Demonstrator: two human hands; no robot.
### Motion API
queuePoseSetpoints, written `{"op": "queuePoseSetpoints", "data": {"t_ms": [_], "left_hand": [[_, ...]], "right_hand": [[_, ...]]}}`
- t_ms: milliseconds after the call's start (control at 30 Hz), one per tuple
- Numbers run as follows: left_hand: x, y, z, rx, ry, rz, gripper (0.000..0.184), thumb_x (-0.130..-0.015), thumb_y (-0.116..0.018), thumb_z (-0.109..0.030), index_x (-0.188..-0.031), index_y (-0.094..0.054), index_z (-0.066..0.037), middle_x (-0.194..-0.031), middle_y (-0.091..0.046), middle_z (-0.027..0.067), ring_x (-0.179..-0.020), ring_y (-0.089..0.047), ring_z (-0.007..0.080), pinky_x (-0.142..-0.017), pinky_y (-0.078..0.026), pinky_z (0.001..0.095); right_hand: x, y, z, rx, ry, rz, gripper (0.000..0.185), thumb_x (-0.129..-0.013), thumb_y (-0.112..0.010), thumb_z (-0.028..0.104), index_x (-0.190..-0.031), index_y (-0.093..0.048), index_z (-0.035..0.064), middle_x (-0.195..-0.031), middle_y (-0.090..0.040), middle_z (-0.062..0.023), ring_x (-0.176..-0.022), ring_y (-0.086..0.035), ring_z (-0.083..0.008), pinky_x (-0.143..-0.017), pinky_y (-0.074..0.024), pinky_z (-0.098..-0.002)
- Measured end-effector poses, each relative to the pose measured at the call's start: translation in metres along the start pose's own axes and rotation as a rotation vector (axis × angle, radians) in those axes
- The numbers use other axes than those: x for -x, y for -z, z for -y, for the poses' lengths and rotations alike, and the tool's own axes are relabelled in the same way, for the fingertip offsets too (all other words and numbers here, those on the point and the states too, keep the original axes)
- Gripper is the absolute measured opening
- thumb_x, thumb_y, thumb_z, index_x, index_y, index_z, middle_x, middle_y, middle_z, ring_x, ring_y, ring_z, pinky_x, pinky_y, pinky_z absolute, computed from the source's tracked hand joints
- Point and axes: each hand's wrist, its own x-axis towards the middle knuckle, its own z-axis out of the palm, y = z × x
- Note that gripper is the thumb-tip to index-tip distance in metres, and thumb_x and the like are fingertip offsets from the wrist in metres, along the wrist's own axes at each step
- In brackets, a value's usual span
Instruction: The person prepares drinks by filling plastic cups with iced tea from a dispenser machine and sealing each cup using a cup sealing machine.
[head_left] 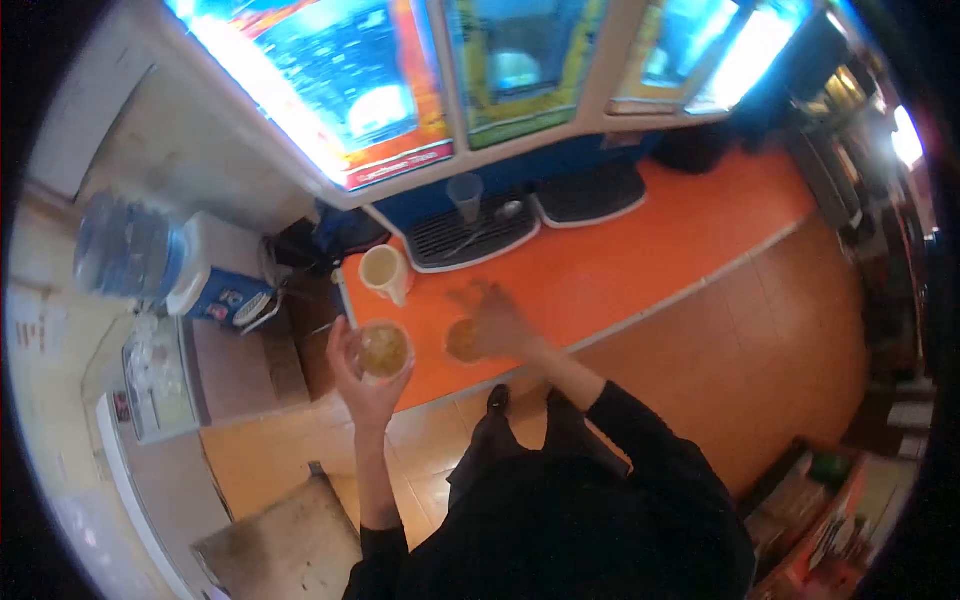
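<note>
You have a clear round cup of yellowish drink (383, 350) in your left hand (372, 396), over the near left end of the orange counter (610, 262). Your fingers wrap 1 side and the thumb presses the other, so keep that hold low on the wall, level and only firm enough not to slip; squeezing a thin cup could push the drink over the rim. Whether its base touches the counter, you cannot tell from here.

Your right hand (503, 325) is blurred, its fingers apparently spread, just beside and partly over a 2nd cup with amber contents (462, 341). Whether any finger touches that cup is not clear. Keep the fingertips clear of the rim and the sleeve high, since a brush from above could tip it.

The cream mug with a side handle (382, 268) stands just beyond the cup in your left hand, its handle pointing towards you, so leave room around it. Farther back, a clear tapered cup (466, 196) and a metal spoon (510, 210) are at the left black drip tray (440, 248); a 2nd black drip tray (592, 197) sits to its right. Small, slow wrist movements suit this tight group best.
</note>
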Motion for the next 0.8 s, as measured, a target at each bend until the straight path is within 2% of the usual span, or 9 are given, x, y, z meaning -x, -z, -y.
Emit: {"op": "queuePoseSetpoints", "data": {"t_ms": [67,200,300,333,433,567,633,733,800], "left_hand": [[-0.001,0.004,-0.015,-0.143,0.023,0.009,0.101,-0.058,-0.088,-0.010,-0.141,-0.032,-0.007,-0.123,-0.048,0.0114,-0.113,-0.052,0.0245,-0.095,-0.047,0.0400],[0.001,-0.008,-0.017,-0.272,-0.151,0.054,0.100,-0.058,-0.087,-0.011,-0.141,-0.033,-0.006,-0.121,-0.048,0.0109,-0.109,-0.052,0.0247,-0.094,-0.046,0.0381],[0.005,-0.031,-0.030,-0.388,-0.432,0.103,0.099,-0.062,-0.086,-0.016,-0.143,-0.031,-0.006,-0.127,-0.047,0.0131,-0.113,-0.050,0.0279,-0.098,-0.043,0.0430],[0.000,-0.043,-0.025,-0.357,-0.482,0.135,0.099,-0.062,-0.086,-0.016,-0.143,-0.031,-0.006,-0.127,-0.047,0.0131,-0.113,-0.050,0.0279,-0.098,-0.043,0.0430],[-0.014,-0.102,-0.030,0.486,0.017,0.548,0.040,-0.089,-0.063,-0.022,-0.126,-0.053,-0.010,-0.101,-0.060,0.0176,-0.082,-0.060,0.0277,-0.072,-0.055,0.0392],[0.045,-0.237,-0.093,0.227,-0.244,0.604,0.052,-0.083,-0.068,-0.022,-0.130,-0.048,-0.009,-0.109,-0.056,0.0166,-0.090,-0.057,0.0280,-0.078,-0.052,0.0400],[0.083,-0.311,-0.128,0.131,-0.396,0.620,0.061,-0.079,-0.072,-0.021,-0.133,-0.045,-0.008,-0.114,-0.053,0.0160,-0.096,-0.055,0.0282,-0.082,-0.049,0.0405],[0.136,-0.419,-0.184,0.075,-0.543,0.706,0.075,-0.073,-0.077,-0.021,-0.137,-0.040,-0.007,-0.122,-0.048,0.0151,-0.104,-0.052,0.0285,-0.089,-0.046,0.0413],[0.171,-0.489,-0.217,0.086,-0.608,0.800,0.084,-0.070,-0.081,-0.021,-0.139,-0.036,-0.006,-0.127,-0.046,0.0144,-0.109,-0.051,0.0287,-0.093,-0.044,0.0419]], "right_hand": [[0.021,-0.011,0.029,0.109,0.025,0.299,0.080,-0.074,-0.063,0.050,-0.137,-0.038,0.0095,-0.139,-0.035,-0.0300,-0.129,-0.028,-0.0496,-0.097,-0.0268,-0.0688],[0.004,-0.073,0.025,0.292,-0.130,0.167,0.063,-0.084,-0.058,0.031,-0.141,-0.037,0.0165,-0.144,-0.034,-0.0256,-0.123,-0.040,-0.0502,-0.097,-0.0296,-0.0685],[0.052,-0.051,-0.002,0.238,0.012,-0.218,0.087,-0.064,-0.080,0.028,-0.140,-0.038,0.0163,-0.134,-0.042,-0.0232,-0.121,-0.043,-0.0462,-0.091,-0.0431,-0.0561],[0.078,-0.022,-0.004,0.179,-0.039,-0.165,0.087,-0.064,-0.080,0.028,-0.140,-0.038,0.0161,-0.134,-0.042,-0.0235,-0.122,-0.042,-0.0464,-0.090,-0.0439,-0.0559],[0.157,0.026,-0.030,-0.068,-0.206,-0.195,0.085,-0.066,-0.078,0.025,-0.140,-0.037,0.0153,-0.130,-0.043,-0.0247,-0.120,-0.042,-0.0465,-0.084,-0.0489,-0.0537],[0.282,0.051,-0.085,-0.181,-0.375,-0.591,0.070,-0.072,-0.072,0.021,-0.134,-0.041,0.0146,-0.122,-0.043,-0.0247,-0.109,-0.046,-0.0461,-0.074,-0.0538,-0.0495],[0.361,0.069,-0.120,-0.096,-0.530,-0.680,0.051,-0.086,-0.061,0.030,-0.131,-0.044,0.0149,-0.125,-0.042,-0.0262,-0.108,-0.047,-0.0455,-0.067,-0.0555,-0.0502],[0.480,0.107,-0.160,-0.130,-0.804,-0.741,0.048,-0.089,-0.055,0.032,-0.133,-0.043,0.0143,-0.123,-0.045,-0.0260,-0.109,-0.047,-0.0466,-0.068,-0.0544,-0.0525],[0.567,0.125,-0.186,-0.027,-0.923,-0.885,0.039,-0.087,-0.055,0.024,-0.122,-0.048,0.0098,-0.122,-0.044,-0.0276,-0.107,-0.048,-0.0483,-0.073,-0.0544,-0.0501]]}}
